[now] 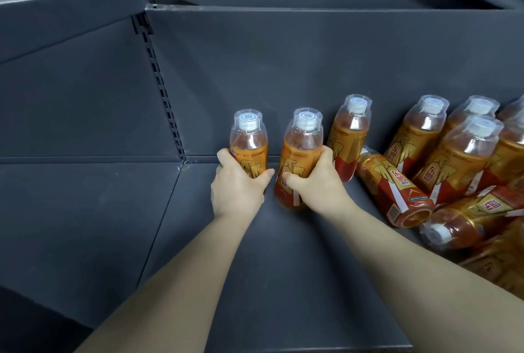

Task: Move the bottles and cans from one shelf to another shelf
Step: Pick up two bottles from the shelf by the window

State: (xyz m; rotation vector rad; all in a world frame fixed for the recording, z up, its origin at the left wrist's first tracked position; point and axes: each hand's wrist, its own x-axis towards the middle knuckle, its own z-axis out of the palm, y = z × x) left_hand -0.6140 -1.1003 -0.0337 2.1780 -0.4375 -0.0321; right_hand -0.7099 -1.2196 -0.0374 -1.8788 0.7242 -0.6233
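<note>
Bottles fill both hands. The left hand (235,185) grips the left bottle (249,142) and the right hand (317,179) grips the right bottle (302,145). Each hand wraps the lower label, fingers curled behind and thumb across the front.

The two bottles stand side by side, close but apart, near the back of the shelf (255,267), just right of the slotted upright (161,83). Each long axis runs near vertical, with the cap toward 12 o'clock in the view and the base toward 6. The right bottle leans slightly, its base swung toward 7. Whether the bases rest on the shelf or hang just above it I cannot tell, and the left base is hidden by the hand.

Neither hand needs to reach, so the next move likely turns on clearance. At 3 o'clock of the right hand a third bottle (350,137) stands just beside the fingers. Past it a fallen bottle (394,188) lies with its cap toward 11 and its base toward 5, against a heap (459,154) of more. A neighbouring bay (85,210) lies at 9 o'clock of the left hand. Lifting straight along the axis should keep the right bottle off the third one.
</note>
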